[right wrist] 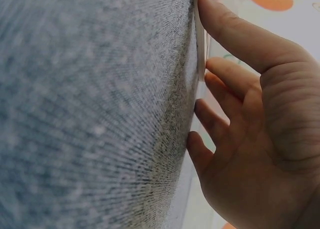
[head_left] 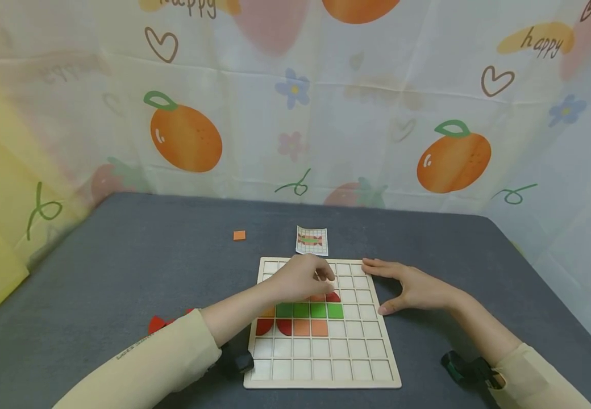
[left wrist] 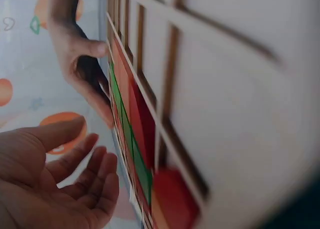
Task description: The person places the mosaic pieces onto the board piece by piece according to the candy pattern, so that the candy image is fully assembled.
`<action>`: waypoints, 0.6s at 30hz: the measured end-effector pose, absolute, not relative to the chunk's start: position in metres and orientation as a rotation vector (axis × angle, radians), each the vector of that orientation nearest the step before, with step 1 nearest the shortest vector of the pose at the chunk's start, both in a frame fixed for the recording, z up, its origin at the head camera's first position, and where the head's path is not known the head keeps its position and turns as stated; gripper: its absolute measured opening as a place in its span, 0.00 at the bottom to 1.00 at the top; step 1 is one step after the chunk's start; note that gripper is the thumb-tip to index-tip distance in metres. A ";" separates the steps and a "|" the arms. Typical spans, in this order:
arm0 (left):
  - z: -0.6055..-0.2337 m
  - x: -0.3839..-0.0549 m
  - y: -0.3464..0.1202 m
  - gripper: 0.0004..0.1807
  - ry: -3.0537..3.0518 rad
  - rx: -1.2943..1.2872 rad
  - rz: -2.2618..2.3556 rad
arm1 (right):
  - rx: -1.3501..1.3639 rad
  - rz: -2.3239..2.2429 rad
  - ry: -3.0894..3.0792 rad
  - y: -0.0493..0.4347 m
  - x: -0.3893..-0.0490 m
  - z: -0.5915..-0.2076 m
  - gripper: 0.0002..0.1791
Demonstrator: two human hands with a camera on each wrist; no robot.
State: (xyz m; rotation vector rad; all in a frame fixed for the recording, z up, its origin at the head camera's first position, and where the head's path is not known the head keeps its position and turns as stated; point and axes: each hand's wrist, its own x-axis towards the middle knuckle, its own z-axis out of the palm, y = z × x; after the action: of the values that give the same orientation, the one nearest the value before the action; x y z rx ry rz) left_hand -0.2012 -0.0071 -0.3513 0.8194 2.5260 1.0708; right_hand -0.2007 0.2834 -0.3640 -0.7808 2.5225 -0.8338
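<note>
A pale wooden grid board [head_left: 326,371] lies on the dark table, with colored tiles in its middle rows. Across it runs a row of green tiles [head_left: 300,310]; below are red curved tiles [head_left: 284,328] and salmon tiles [head_left: 311,328]. My left hand [head_left: 303,277] is over the upper middle of the board, near a red tile [head_left: 333,297]. In the left wrist view, its fingers [left wrist: 102,176] bend loosely and nothing shows between them. At the board's right edge, my right hand [head_left: 415,288] touches the rim with thumb and fingers spread. Some tiles are hidden under the left hand.
A small card [head_left: 312,241] with a printed grid pattern lies behind the board. One loose orange tile [head_left: 239,235] is at the back left. Red pieces [head_left: 157,324] lie left of the board, partly covered by the left sleeve. A printed cloth [head_left: 295,136] hangs behind the table.
</note>
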 end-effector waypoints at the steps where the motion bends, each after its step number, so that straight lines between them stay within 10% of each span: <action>1: -0.349 -0.201 -0.011 0.09 2.521 0.819 1.075 | -0.778 -0.835 2.520 0.283 -0.201 -0.364 0.53; 18: -0.324 -0.209 -0.145 0.11 2.443 0.757 1.037 | -0.783 -0.819 2.525 0.281 -0.200 -0.363 0.54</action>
State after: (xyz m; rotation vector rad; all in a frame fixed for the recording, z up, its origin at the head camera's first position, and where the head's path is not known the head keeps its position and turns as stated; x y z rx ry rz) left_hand -0.2088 -0.1448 -0.3240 0.7571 2.4434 1.0367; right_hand -0.2002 0.2808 -0.3629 -0.7831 2.5250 -0.8191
